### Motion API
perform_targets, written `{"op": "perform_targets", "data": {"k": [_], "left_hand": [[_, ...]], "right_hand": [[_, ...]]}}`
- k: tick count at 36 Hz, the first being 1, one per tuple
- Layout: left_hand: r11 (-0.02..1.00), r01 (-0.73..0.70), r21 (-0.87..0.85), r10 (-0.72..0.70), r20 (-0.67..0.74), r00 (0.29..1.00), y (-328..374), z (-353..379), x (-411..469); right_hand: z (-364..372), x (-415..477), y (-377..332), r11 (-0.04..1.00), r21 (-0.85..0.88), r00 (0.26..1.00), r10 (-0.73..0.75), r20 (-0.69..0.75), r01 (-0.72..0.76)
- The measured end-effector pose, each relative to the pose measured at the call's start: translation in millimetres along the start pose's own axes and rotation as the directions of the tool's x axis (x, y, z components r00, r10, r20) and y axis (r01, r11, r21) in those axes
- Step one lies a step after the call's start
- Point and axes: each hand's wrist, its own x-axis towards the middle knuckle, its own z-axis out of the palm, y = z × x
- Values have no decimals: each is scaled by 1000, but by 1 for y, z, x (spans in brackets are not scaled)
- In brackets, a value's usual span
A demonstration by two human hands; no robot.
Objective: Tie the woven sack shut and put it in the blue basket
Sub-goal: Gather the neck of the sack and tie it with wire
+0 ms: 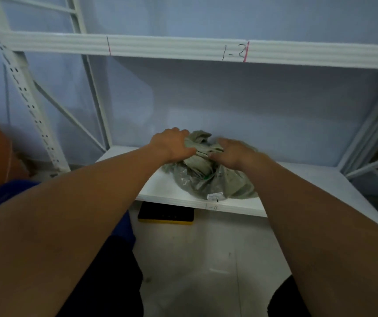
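Now mid-tie, by the look of it. Gripping the woven sack [208, 179], slumped on the white shelf [160, 188] toward the near edge, mouth bunched upward at the far side. Clamped on that bunch from both sides: left hand [172, 145] on the left, right hand [231, 153] on the right, fingers curled into the cloth. Bunch straight between the two grips, roughly upright, neither hand nearer. Likely next: crossing the gathered ends and pulling outward, left and right. No sure sight of the blue basket; only something blue low at the near left, behind the forearm.
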Motion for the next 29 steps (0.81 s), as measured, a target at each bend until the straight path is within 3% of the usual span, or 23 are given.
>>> {"op": "perform_targets", "data": {"k": [5, 10, 13, 18, 22, 29], "left_hand": [[997, 23, -70, -26, -34, 999, 9, 7, -14], [934, 155, -323, -162, 4, 987, 13, 28, 2], [815, 250, -522, -247, 78, 966, 11, 57, 30], [623, 357, -696, -377, 132, 917, 2, 124, 96], [301, 417, -858, -483, 240, 842, -4, 162, 125], [45, 268, -962, -459, 218, 861, -15, 174, 157]], "right_hand": [[-1, -11, 9, 997, 72, 999, 25, -25, -23], [13, 8, 18, 971, 231, 997, 73, -36, -63], [27, 32, 20, 949, 311, 995, 79, -56, -58], [61, 95, 22, 930, 367, 985, 47, -168, 18], [82, 145, 19, 921, 381, 979, -5, -204, 84], [107, 185, 7, 904, 410, 986, -59, -157, 119]]}}
